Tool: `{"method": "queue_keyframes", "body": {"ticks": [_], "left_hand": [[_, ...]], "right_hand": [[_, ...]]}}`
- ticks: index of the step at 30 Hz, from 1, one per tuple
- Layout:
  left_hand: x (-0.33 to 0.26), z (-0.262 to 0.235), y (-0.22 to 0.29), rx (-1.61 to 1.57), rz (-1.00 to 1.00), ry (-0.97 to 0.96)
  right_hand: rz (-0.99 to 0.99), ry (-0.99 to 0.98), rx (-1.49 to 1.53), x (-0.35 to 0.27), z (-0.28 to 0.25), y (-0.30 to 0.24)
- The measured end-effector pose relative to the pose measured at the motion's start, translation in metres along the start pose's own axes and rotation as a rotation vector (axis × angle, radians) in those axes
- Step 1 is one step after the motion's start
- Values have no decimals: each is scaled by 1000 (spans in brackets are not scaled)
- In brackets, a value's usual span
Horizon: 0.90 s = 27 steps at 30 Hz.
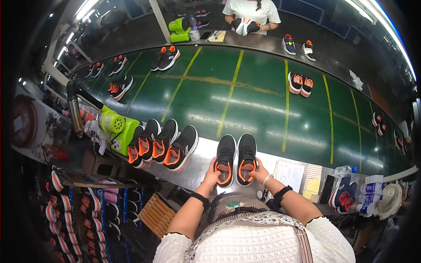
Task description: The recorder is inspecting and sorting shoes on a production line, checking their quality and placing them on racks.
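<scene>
Side by side in front of me are two black sneakers with orange linings and white soles, toes pointing away. My left hand (211,176) is closed on the heel end of the left sneaker (226,151). The right sneaker (247,148) is gripped the same way by my right hand (260,172), its thumb at the shoe's opening. Both shoes are at the steel edge of the bench, their toes over the green belt. To their left, several matching sneakers (183,142) stand in a row on the steel ledge (186,173).
A green conveyor belt (258,105) with yellow cross lines carries more shoe pairs. A lime-green blower machine (115,125) stands at left. Papers (289,175), bottles and a fan (389,199) are at right. Shoe racks (72,184) stand lower left. Across the belt, a person (254,11) holds shoes.
</scene>
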State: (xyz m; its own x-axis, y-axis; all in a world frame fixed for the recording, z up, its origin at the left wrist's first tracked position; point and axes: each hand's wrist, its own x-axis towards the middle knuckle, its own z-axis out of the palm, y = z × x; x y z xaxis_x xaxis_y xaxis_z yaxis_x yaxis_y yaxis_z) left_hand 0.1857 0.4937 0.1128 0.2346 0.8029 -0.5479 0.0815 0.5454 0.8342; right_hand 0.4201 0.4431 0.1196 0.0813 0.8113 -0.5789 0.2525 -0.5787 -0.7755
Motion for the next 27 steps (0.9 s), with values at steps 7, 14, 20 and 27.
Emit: {"method": "queue_keyframes", "body": {"ticks": [7,14,20,27], "left_hand": [[-35,-20,23,-713,-159,-206],[-68,1,44,-865,-119,-366],[-83,4,51,-930,-103,-426],[-98,5,60,-972,-11,-464]], "right_hand": [[-11,-286,974,-21,-19,6],[-32,-409,1052,-58,-28,-40],[-33,-489,1166,-77,-25,-60],[-42,-531,1151,-87,-25,-71]]}}
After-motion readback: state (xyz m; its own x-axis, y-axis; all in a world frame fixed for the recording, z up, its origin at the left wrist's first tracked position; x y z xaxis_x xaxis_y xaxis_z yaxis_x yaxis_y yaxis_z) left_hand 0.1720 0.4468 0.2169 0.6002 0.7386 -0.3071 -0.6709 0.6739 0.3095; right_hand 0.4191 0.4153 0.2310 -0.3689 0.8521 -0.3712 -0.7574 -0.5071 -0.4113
